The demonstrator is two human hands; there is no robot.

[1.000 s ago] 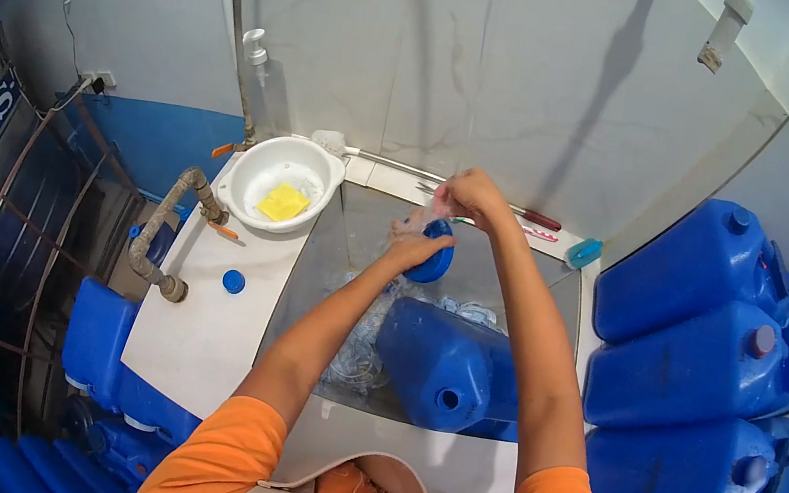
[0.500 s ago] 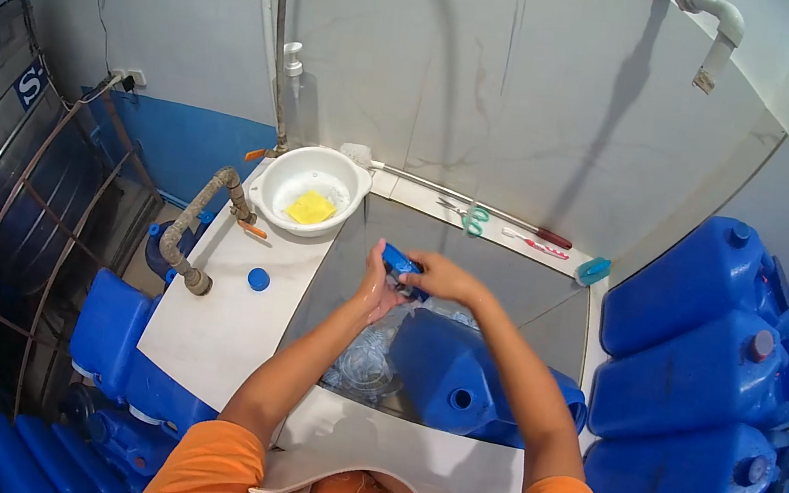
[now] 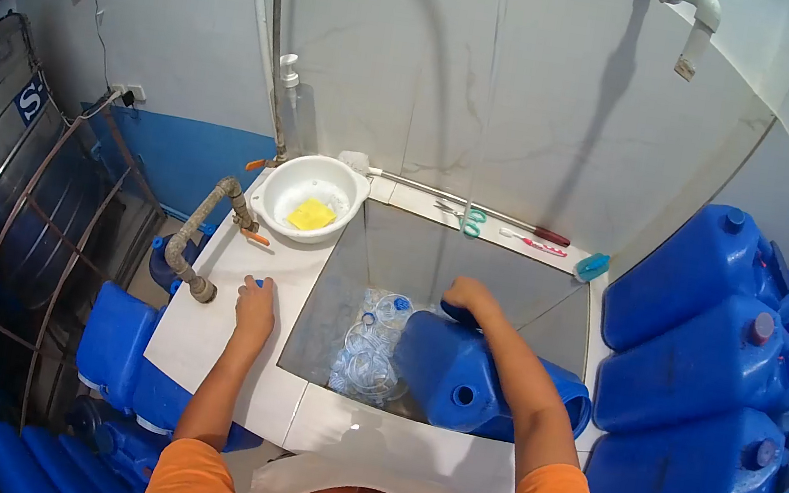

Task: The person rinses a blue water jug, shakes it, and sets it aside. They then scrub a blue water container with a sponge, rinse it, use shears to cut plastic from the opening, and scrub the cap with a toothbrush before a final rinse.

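Observation:
My left hand [image 3: 255,306] lies on the white counter [image 3: 210,342] left of the sink, its fingers closed over a small blue cap [image 3: 256,281] that barely shows. My right hand [image 3: 470,296] is inside the sink [image 3: 385,245], gripping a dark blue lid [image 3: 453,311] against the top of a blue jerrycan [image 3: 453,371]. The jerrycan lies on its side in the sink with its round opening facing me. Beside it in the sink sits a heap of clear plastic pieces [image 3: 368,349].
A white bowl [image 3: 297,187] with a yellow sponge [image 3: 311,215] stands at the counter's far corner by a pipe tap [image 3: 197,241]. Scissors [image 3: 467,218], a red-handled tool [image 3: 545,235] and a blue brush [image 3: 591,266] lie on the sink's back ledge. Stacked blue jerrycans [image 3: 701,360] fill the right; more blue containers [image 3: 113,348] stand lower left.
My hands have parted. The left one left the lid and moved left onto the counter, over the small blue cap. The right one carried the blue lid down to the jerrycan.

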